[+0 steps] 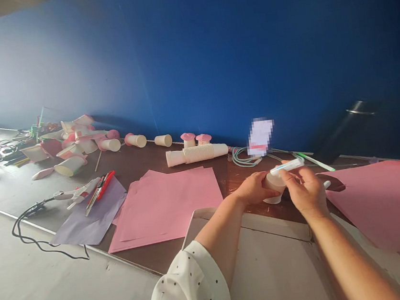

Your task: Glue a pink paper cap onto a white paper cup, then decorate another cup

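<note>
My left hand [258,187] is closed around the side of a small pale paper cup [272,200], which stands rim down on the dark table. In my right hand [307,190] is a slim white tube [291,164] with blue marks, pinched between the fingers and lying slanted across the cup's top. Whether its tip touches the cup is hidden. Beyond my hands, a long stack of nested paper cups [200,154] lies on its side. Two pink-capped cups [203,139] stand behind that stack.
Pink sheets [177,200] lie left, more pink paper [389,200] right. A red utility knife [100,191] and a glue gun [77,193] rest by a purple sheet [95,219]. A coiled cable [244,157] sits near a blurred upright card [260,136]. Nearest me is an open box [270,257].
</note>
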Motion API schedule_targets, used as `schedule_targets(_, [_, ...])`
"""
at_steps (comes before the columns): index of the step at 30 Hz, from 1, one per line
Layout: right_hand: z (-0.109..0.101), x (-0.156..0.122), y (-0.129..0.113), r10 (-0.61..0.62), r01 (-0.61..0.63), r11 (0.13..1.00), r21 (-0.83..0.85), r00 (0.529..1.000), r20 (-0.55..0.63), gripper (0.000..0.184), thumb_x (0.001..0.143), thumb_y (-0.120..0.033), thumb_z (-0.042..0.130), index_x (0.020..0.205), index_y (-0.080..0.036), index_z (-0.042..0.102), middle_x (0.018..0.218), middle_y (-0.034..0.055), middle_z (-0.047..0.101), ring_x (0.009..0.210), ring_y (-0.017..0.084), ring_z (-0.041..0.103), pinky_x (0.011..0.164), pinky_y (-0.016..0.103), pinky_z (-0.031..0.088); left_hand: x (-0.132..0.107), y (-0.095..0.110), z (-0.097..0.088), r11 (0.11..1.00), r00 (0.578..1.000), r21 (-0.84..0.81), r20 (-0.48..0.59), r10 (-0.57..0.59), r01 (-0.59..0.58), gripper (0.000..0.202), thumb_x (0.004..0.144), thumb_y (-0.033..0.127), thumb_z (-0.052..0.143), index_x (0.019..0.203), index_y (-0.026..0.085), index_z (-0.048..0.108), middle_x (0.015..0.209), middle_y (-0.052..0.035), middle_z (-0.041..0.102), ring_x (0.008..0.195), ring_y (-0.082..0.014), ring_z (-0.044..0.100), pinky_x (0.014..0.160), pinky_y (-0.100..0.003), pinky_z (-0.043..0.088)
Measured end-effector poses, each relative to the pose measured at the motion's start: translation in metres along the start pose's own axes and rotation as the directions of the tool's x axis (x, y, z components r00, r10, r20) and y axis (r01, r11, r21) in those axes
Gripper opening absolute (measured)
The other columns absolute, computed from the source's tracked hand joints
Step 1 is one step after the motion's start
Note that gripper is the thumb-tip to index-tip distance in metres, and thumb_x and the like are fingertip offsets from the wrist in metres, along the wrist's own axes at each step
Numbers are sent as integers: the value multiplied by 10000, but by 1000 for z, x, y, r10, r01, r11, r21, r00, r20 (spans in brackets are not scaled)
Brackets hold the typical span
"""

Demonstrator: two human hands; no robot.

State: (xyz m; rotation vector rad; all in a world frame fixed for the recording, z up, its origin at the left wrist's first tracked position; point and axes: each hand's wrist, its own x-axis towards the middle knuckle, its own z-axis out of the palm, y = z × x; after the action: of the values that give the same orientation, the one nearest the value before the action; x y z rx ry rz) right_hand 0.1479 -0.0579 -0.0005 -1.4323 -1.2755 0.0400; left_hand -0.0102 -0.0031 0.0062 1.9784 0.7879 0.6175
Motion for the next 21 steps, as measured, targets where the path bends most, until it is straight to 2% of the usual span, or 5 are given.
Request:
schedule_targets(4, [0, 4, 4, 104, -73, 979, 191, 981, -161, 511, 835, -592, 683, 1157, -196, 720, 1140, 131, 756, 1049, 284, 731, 958, 468, 572, 2, -3, 2, 1000, 999, -15, -20, 27, -27, 612, 725, 281, 804, 1299, 152, 636, 1267, -112, 682, 1152, -271, 623, 1013, -379, 489])
schedule_targets(8, [-1, 5, 9, 54, -43, 997, 62, 980, -194, 499, 831, -591, 690, 1131, -194, 716, 1123, 132, 757, 1011, 288, 732, 960, 509, 571, 1, -1, 3, 1000, 999, 29, -45, 7, -6, 715, 705, 314, 831, 1366, 170, 598, 1365, -133, 634, 1300, -297, 550, 1105, -399, 437])
schedule_targets(13, [-2, 1, 7, -22, 13, 999, -51, 981, -193, 478, 843, -610, 659, 1095, -208, 715, 1105, 115, 759, 998, 291, 717, 960, 510, 556, -3, 4, 7, 991, 996, 118, -83, -45, 55, 966, 615, 508, 896, 1439, 188, 507, 1435, -149, 568, 1393, -333, 461, 1153, -434, 397])
schedule_targets(17, [-5, 0, 2, -84, 67, 990, -122, 987, -136, 465, 871, -596, 628, 1112, -209, 721, 1023, 101, 755, 990, 289, 700, 945, 477, 536, -5, 7, 9, 970, 991, 226, -111, -69, 93, 875, 652, 544, 856, 1385, 198, 526, 1408, -140, 567, 1355, -335, 484, 1129, -444, 417])
schedule_targets(21, [-4, 1, 1, -208, 198, 954, -224, 978, -22, 409, 888, -553, 615, 1069, -204, 726, 1013, 116, 747, 991, 298, 683, 929, 452, 519, -5, 8, 9, 947, 988, 290, -107, -112, 138, 711, 713, 524, 798, 1285, 175, 560, 1341, -145, 590, 1281, -330, 536, 1081, -432, 458])
